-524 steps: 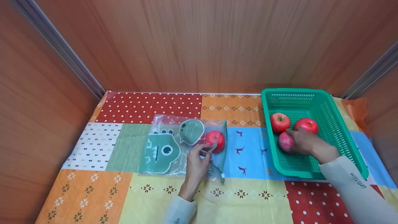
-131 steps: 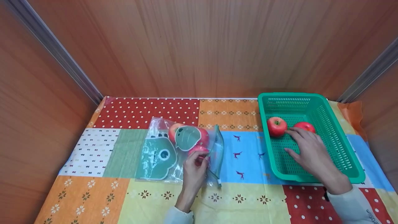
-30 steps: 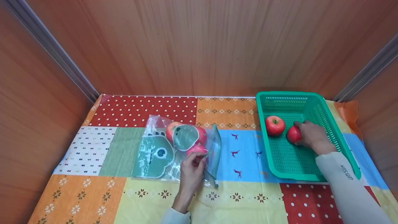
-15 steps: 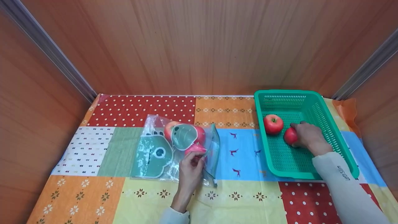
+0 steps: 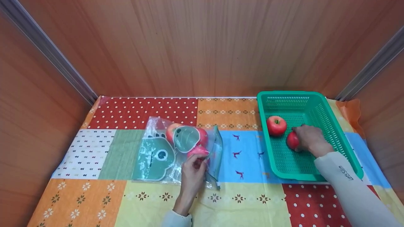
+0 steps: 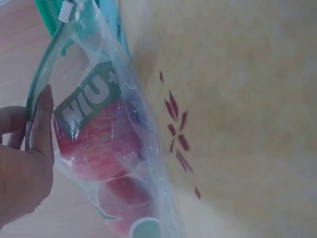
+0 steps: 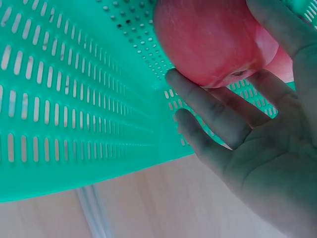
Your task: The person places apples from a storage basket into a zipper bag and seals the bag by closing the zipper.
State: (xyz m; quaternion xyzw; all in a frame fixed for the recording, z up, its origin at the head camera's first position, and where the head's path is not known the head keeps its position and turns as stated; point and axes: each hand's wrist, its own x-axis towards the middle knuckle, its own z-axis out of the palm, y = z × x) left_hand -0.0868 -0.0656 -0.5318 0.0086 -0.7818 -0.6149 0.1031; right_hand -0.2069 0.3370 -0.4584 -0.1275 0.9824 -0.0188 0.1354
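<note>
My left hand [image 5: 192, 173] pinches the green zip edge of a clear zip bag [image 5: 153, 162] printed with a green one-eyed monster. In the left wrist view, thumb and fingers hold that edge [image 6: 40, 74] near its white slider [image 6: 66, 11], lifting it off the fruit inside. Several red apples [image 6: 101, 148] show through the plastic. Inside the green basket [image 5: 268, 154], my right hand [image 5: 312, 140] grips a red apple [image 5: 292, 141]. The right wrist view shows fingers and thumb around this apple [image 7: 213, 39], its hollow end facing the palm. Another apple [image 5: 276, 125] sits beside it, stem up.
A patchwork-patterned cloth [image 5: 157, 208] covers the table. Wood-grain panels [image 5: 189, 47] stand at the back and both sides. An orange flap of cloth [image 5: 350, 113] sticks up beyond the basket's right side.
Earlier, three fruits lay in the basket and fewer in the bag. My right hand has since taken hold of an apple and shifted it slightly nearer. My left hand keeps its pinch on the bag.
</note>
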